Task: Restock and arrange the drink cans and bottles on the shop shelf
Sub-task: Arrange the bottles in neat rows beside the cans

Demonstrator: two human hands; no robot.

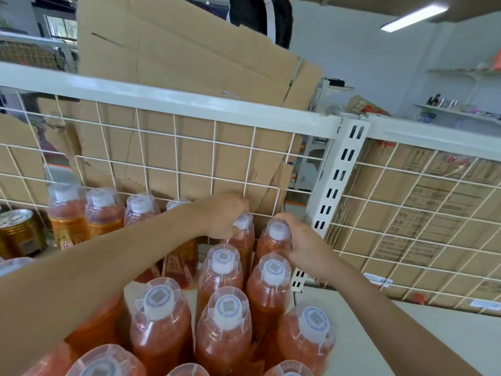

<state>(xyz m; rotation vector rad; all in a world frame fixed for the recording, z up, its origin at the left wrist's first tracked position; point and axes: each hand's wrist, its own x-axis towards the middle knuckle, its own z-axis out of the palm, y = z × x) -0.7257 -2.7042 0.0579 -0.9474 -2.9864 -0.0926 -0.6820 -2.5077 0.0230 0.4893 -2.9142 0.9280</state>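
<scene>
At the shelf's back row, the left hand (222, 217) and right hand (299, 241) each curl round a bottle's neck, left bottle (242, 234) and right bottle (275, 237). They are probably being seated against the wire grid (176, 156) to square the rows.

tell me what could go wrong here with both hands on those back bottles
1. The left hand and right hand each grip a back-row bottle near its cap. Held that high, the left bottle or right bottle may tip into its close-packed neighbours.
2. The left forearm crosses low over the front bottles and could knock one over.
</scene>
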